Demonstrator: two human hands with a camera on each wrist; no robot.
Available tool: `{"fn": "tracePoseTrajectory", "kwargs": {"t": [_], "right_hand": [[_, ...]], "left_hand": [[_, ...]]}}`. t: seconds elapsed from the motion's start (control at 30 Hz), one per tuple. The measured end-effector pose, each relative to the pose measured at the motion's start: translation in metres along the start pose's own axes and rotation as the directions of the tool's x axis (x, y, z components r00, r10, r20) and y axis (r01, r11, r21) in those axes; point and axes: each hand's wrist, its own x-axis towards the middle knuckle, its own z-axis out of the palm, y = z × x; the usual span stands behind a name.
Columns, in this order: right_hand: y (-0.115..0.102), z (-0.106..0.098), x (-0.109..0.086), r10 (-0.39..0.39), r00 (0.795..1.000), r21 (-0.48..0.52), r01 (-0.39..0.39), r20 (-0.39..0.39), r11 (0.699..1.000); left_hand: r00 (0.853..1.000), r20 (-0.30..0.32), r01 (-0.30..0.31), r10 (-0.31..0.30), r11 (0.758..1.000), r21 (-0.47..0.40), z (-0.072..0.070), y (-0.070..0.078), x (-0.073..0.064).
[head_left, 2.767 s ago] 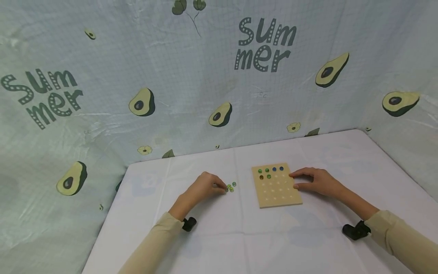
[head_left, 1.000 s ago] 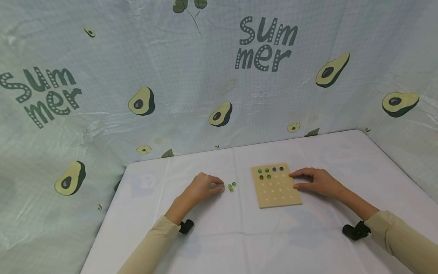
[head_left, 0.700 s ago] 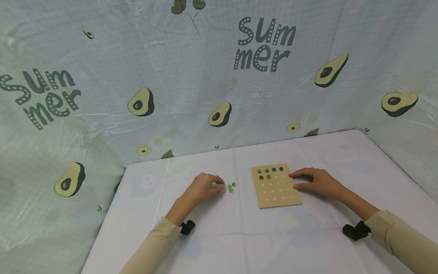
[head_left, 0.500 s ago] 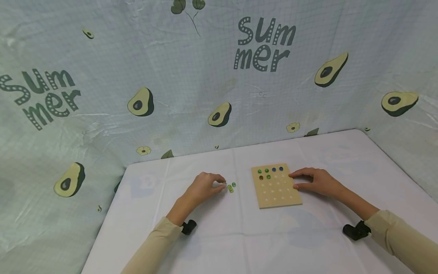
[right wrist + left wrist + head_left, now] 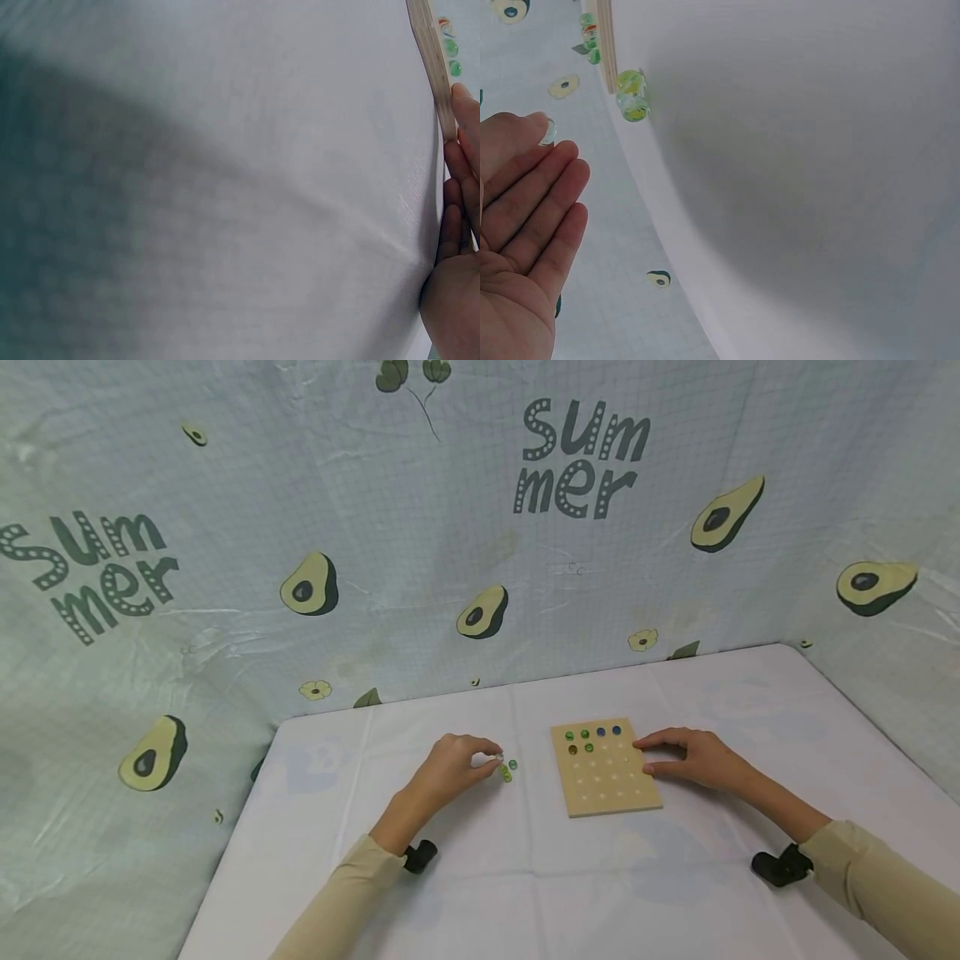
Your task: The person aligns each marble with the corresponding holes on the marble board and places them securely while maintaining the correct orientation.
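My left hand (image 5: 450,770) pinches a clear glass marble (image 5: 550,132) between thumb and forefinger; the other fingers stretch out loosely in the left wrist view. Just beyond the fingertips lie several loose yellow-green and green marbles (image 5: 507,777) on the white cloth. To their right is a square pale wooden board (image 5: 573,797) with rows of shallow hollows. Green and blue marbles (image 5: 601,732) fill its far row, with a brown one (image 5: 573,749) and a green one in the second. The right hand (image 5: 693,756) rests its spread thumb and forefinger against the board's right edge.
A white cloth (image 5: 480,902) covers the table. Behind it hangs a pale curtain (image 5: 405,527) printed with avocados and lettering. Black wrist cameras (image 5: 782,865) are strapped at both sleeves.
The left hand first drew a marble leftward, away from the loose ones; now it has moved slightly right and up, with the clear marble in its fingertips. The right hand and board have stayed put.
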Motion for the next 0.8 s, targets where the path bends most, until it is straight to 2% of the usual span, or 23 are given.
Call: {"fn": "tracePoseTrajectory", "kwargs": {"t": [0.33, 0.8], "right_hand": [[-0.001, 0.001, -0.001, -0.027, 1.000, -0.007, 0.027, -0.015, 1.000], [0.000, -0.001, 0.000, -0.009, 1.000, 0.008, 0.009, 0.005, 1.000]], "left_hand": [[1.000, -0.009, -0.015, 0.014, 1.000, -0.014, 0.001, 0.007, 0.005], [0.999, -0.011, -0.039, 0.039, 0.999, -0.020, 0.002, 0.016, 0.011]]}}
